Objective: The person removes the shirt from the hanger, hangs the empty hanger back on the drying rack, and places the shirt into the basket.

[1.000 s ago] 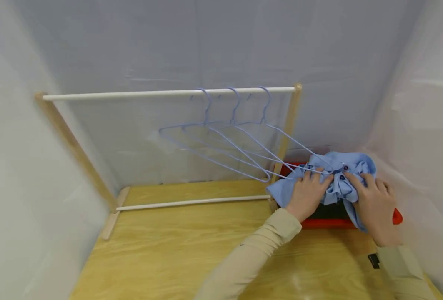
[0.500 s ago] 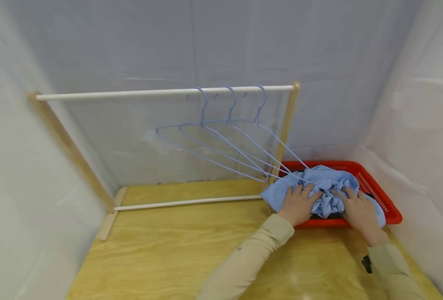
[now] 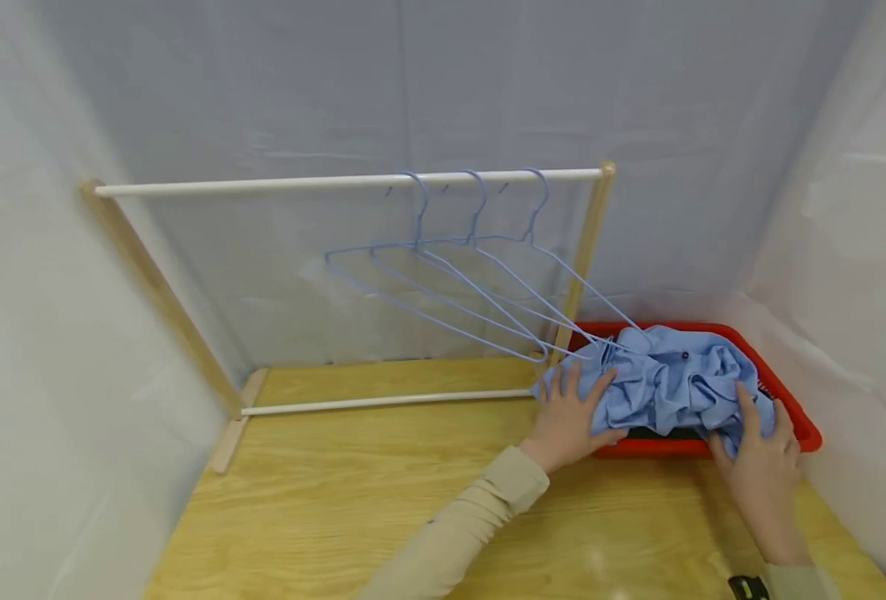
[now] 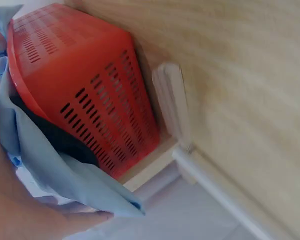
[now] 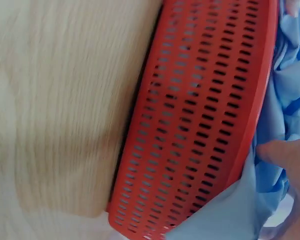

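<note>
A crumpled light blue button-up shirt [image 3: 668,379] lies heaped over the red perforated basket [image 3: 808,429], with a corner hanging past the basket's left end. My left hand [image 3: 568,417] rests on the shirt's left part, fingers spread and thumb apart. At the shirt's right end, my right hand [image 3: 761,462] touches the fabric with thumb and fingers held apart. In the left wrist view, a flap of the shirt [image 4: 65,175] drapes over the basket's side. The right wrist view has my thumb [image 5: 272,152] against the cloth beside the rim. Dark fabric [image 4: 60,137] shows beneath the shirt.
Left of the basket stands a wooden rack with a white top rail [image 3: 300,185] and a low white bar [image 3: 382,403]. Several blue wire hangers [image 3: 480,287] hang on the rail, their right ends overlapping the shirt. White sheeting [image 3: 848,250] surrounds the wooden table [image 3: 382,483].
Both hands have moved apart, left hand leftward and right hand rightward, after coming down with the bunched shirt. The shirt now lies lower and wider across the basket.
</note>
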`<action>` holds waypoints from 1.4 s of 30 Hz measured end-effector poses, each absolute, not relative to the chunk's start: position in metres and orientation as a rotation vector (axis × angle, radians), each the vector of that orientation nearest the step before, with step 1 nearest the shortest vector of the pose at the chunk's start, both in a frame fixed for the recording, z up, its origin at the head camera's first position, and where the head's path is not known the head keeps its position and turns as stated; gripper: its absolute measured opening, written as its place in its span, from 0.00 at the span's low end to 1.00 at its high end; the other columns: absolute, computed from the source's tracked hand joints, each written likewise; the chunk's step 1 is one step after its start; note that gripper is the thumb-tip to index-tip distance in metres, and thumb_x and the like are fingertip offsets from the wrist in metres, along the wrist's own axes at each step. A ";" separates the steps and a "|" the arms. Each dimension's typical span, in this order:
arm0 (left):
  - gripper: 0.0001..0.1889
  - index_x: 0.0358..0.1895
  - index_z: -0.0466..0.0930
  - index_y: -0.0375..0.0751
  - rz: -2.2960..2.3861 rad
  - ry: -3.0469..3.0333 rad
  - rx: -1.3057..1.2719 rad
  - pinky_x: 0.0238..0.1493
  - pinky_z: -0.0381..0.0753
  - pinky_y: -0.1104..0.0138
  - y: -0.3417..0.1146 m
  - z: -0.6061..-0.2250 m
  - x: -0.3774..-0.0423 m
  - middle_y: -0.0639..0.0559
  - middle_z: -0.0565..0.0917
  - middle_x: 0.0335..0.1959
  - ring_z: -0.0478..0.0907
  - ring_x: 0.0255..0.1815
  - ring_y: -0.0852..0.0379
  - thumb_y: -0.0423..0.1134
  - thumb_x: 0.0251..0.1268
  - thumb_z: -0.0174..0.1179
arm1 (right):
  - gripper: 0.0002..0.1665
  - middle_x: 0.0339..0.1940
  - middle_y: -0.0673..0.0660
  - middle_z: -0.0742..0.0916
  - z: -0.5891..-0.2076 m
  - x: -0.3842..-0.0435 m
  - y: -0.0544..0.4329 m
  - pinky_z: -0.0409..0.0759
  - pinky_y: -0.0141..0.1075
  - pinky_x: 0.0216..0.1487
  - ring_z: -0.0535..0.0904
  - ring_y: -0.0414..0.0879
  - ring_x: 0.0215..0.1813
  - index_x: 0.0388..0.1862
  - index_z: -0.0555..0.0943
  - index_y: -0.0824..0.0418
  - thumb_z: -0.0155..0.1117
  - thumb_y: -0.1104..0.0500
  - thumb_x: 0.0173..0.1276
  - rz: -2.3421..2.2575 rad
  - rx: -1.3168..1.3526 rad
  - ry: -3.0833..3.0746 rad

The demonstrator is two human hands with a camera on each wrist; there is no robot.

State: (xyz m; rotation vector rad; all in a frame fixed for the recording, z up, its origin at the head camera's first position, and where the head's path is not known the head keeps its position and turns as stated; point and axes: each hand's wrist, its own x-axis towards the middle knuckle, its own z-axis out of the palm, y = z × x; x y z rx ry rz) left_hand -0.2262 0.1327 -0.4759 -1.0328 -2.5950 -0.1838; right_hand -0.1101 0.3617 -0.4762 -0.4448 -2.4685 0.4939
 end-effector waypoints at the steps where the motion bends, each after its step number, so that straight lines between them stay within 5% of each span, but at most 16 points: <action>1: 0.43 0.81 0.51 0.66 -0.215 -2.580 -1.009 0.61 0.77 0.49 0.133 -0.477 -0.226 0.41 0.63 0.75 0.69 0.70 0.39 0.72 0.67 0.53 | 0.49 0.76 0.79 0.55 -0.474 -0.111 0.360 0.61 0.83 0.51 0.60 0.90 0.60 0.81 0.57 0.53 0.68 0.65 0.66 0.500 -0.436 -2.457; 7: 0.30 0.76 0.63 0.69 -0.218 -2.467 -0.939 0.36 0.82 0.63 0.148 -0.473 -0.228 0.52 0.78 0.62 0.79 0.54 0.51 0.53 0.74 0.59 | 0.35 0.75 0.79 0.59 -0.460 -0.140 0.351 0.62 0.81 0.53 0.62 0.89 0.61 0.76 0.67 0.57 0.60 0.65 0.70 0.550 -0.255 -2.417; 13: 0.24 0.73 0.67 0.75 -0.077 -2.550 -0.936 0.35 0.82 0.67 0.171 -0.457 -0.224 0.60 0.81 0.61 0.80 0.52 0.58 0.47 0.79 0.53 | 0.13 0.61 0.81 0.75 -0.463 -0.167 0.352 0.68 0.72 0.54 0.72 0.83 0.51 0.45 0.81 0.79 0.61 0.73 0.62 0.254 -0.009 -2.483; 17: 0.20 0.69 0.71 0.78 0.088 -2.612 -0.960 0.41 0.79 0.66 0.181 -0.461 -0.218 0.63 0.82 0.58 0.80 0.49 0.61 0.49 0.81 0.49 | 0.07 0.54 0.80 0.80 -0.472 -0.169 0.355 0.75 0.69 0.46 0.76 0.80 0.42 0.31 0.81 0.82 0.63 0.74 0.58 0.110 0.073 -2.554; 27: 0.20 0.68 0.73 0.76 0.118 -2.581 -1.016 0.61 0.72 0.62 0.172 -0.471 -0.215 0.60 0.77 0.66 0.75 0.61 0.60 0.53 0.78 0.50 | 0.14 0.62 0.78 0.76 -0.492 -0.170 0.357 0.74 0.74 0.31 0.72 0.84 0.46 0.43 0.80 0.81 0.60 0.72 0.59 0.190 -0.003 -2.568; 36: 0.22 0.71 0.71 0.69 -0.024 -2.433 -1.048 0.60 0.75 0.62 0.137 -0.470 -0.216 0.56 0.75 0.69 0.75 0.64 0.57 0.59 0.79 0.48 | 0.27 0.73 0.74 0.67 -0.481 -0.156 0.319 0.46 0.85 0.58 0.58 0.79 0.71 0.64 0.73 0.70 0.53 0.71 0.64 0.468 -0.176 -2.346; 42: 0.12 0.56 0.84 0.60 -0.261 -2.256 -0.935 0.51 0.78 0.67 0.105 -0.467 -0.222 0.61 0.83 0.54 0.80 0.54 0.60 0.50 0.75 0.57 | 0.23 0.70 0.72 0.72 -0.469 -0.155 0.287 0.57 0.75 0.62 0.65 0.75 0.68 0.63 0.78 0.63 0.57 0.63 0.69 0.399 0.027 -2.133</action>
